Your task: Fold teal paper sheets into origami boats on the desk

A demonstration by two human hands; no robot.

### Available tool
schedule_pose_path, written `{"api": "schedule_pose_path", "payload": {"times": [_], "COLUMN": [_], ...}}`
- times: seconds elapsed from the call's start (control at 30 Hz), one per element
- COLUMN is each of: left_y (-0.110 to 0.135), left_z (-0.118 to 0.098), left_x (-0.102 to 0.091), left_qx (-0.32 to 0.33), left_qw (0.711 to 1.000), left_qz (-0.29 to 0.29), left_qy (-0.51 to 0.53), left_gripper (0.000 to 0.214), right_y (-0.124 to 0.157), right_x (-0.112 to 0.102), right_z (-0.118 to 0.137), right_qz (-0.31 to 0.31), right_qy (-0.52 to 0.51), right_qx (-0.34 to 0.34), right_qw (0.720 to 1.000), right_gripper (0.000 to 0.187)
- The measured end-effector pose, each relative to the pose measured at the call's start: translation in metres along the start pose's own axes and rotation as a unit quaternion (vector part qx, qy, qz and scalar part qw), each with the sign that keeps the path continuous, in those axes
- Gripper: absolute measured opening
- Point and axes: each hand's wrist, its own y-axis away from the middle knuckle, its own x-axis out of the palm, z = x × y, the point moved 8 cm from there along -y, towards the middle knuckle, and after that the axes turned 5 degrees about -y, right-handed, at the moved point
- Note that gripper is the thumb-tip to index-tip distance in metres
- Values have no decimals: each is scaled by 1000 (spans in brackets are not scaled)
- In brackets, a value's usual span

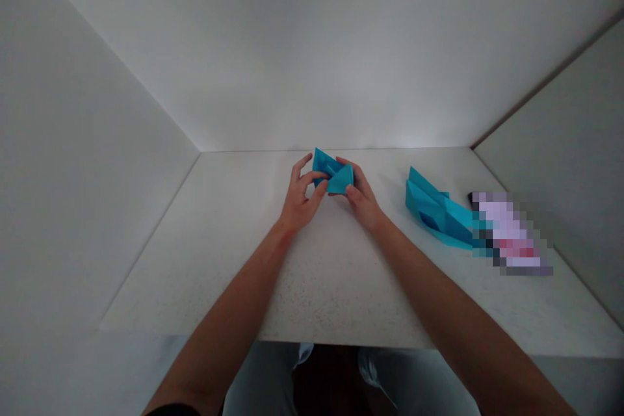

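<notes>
Between my two hands, near the back of the white table, is a small piece of folded blue paper with an opened pocket and a pointed corner at its upper left. My left hand is at its left side, index finger reaching into the fold and thumb at the front edge. The other fingers of that hand are raised. My right hand grips the right side, thumb in front and fingers behind. A larger blue paper boat lies to the right, apart from my hands.
A blurred-out pinkish flat object lies at the right, touching or overlapping the boat's end in view. White walls enclose the table at the back and both sides. My legs are below the front edge.
</notes>
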Motion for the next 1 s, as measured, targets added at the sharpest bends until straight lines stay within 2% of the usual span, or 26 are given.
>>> {"api": "schedule_pose_path", "payload": {"times": [0.1, 0.2, 0.33, 0.43, 0.5, 0.57, 0.73, 0.83, 1.0], "left_y": [-3, -4, -1, 1, 1, 1, -1, -1, 0], "left_z": [8, 18, 27, 19, 13, 10, 3, -4, -10], "left_x": [-4, -4, 5, 6, 5, 6, 7, 9, 15], "left_qx": [-37, -78, -133, -108, -89, -85, -45, -20, -11], "left_qw": [998, 994, 986, 988, 989, 989, 994, 994, 994], "left_qz": [-23, -33, -14, -18, -24, -14, 23, 43, 72], "left_qy": [35, 64, 104, 106, 113, 123, 94, 101, 86], "left_gripper": [43, 39, 26, 46, 72, 83, 58, 59, 65], "right_y": [-2, -4, -4, -2, -1, -1, 0, -3, -7], "right_x": [-3, -8, -9, -8, -7, -6, -4, -4, -13], "right_z": [-5, -12, -6, -5, -8, -10, -8, -7, -10], "right_qz": [-10, -39, -60, -59, -56, -54, -47, -48, -83], "right_qy": [-29, -3, 59, 69, 55, 48, 48, 60, 92], "right_qx": [17, 48, 25, 29, 51, 61, 62, 48, 21], "right_qw": [999, 998, 996, 995, 996, 995, 996, 996, 992], "right_gripper": [83, 87, 63, 52, 54, 57, 57, 54, 49]}}
